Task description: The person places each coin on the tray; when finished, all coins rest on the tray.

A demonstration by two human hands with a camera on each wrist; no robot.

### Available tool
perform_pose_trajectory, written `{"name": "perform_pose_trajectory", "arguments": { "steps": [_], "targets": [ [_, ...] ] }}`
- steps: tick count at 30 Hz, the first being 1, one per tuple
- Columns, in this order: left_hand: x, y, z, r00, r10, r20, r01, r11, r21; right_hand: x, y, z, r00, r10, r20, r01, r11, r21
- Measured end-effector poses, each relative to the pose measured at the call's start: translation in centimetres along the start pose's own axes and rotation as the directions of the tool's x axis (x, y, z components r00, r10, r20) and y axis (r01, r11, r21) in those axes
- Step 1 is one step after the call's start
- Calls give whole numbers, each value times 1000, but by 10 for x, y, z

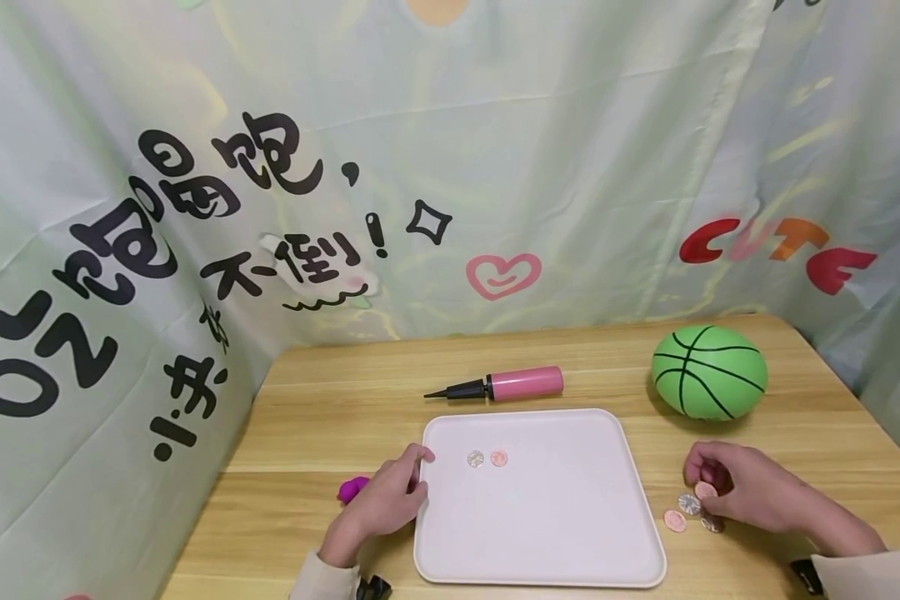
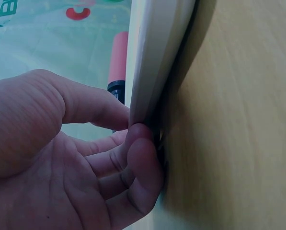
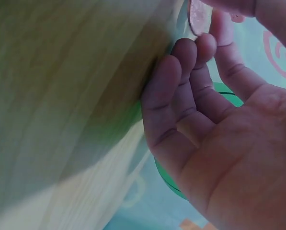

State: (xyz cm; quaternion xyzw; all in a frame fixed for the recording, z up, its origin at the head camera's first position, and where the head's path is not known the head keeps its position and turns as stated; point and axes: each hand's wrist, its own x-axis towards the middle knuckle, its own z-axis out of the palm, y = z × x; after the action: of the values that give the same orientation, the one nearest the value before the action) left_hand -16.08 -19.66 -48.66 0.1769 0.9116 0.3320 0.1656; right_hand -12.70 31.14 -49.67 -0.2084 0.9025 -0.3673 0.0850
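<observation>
A white tray (image 1: 540, 517) lies on the wooden table. My left hand (image 1: 390, 496) holds its left rim; in the left wrist view the thumb and curled fingers meet at the tray's edge (image 2: 154, 62). On the tray sit a silver coin (image 1: 476, 458) and a copper-coloured coin (image 1: 498, 458), side by side. Right of the tray, my right hand (image 1: 757, 487) pinches a copper-coloured coin (image 1: 705, 490), which also shows as a thin reddish disc in the right wrist view. Beside those fingertips lie a silver coin (image 1: 689, 504), another copper-coloured coin (image 1: 675, 521) and a darker coin (image 1: 712, 524), partly shaded.
Behind the tray lies a pink hand pump (image 1: 527, 382) with a black nozzle. A green ball (image 1: 708, 372) with black lines stands at the back right. Something purple (image 1: 352, 489) is partly hidden behind my left hand. Printed curtains (image 1: 570, 183) hang around the table.
</observation>
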Motion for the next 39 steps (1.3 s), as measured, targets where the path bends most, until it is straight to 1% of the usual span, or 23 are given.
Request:
{"name": "perform_pose_trajectory", "arguments": {
  "steps": [7,13,16,20,23,27,33,39],
  "targets": [
    [0,-1,0,1000,-6,3,6,1000,2,3,-2,2,1000,8,10,-8,1000,25],
    [1,-3,0,1000,0,1,0,1000,7,4,-1,0,999,-46,1,46,998,53],
    [1,-4,0,1000,-4,2,4,1000,11,5,-2,-1,999,-46,-4,46,999,19],
    [2,-4,0,1000,-10,6,10,1000,12,7,-6,0,999,-37,-39,35,999,-31],
    [2,-4,1,1000,-3,3,3,1000,10,9,-10,1,997,-42,-70,38,998,-54],
    [2,-4,1,1000,-2,2,2,1000,4,12,-18,2,995,-50,-89,44,997,-67],
    [1,-2,1,1000,-2,4,2,1000,-2,21,-30,3,992,-58,-112,51,996,-66],
    [0,-1,0,1000,-10,8,10,1000,-3,36,-46,2,992,-55,-116,50,998,-45]
  ]
}}
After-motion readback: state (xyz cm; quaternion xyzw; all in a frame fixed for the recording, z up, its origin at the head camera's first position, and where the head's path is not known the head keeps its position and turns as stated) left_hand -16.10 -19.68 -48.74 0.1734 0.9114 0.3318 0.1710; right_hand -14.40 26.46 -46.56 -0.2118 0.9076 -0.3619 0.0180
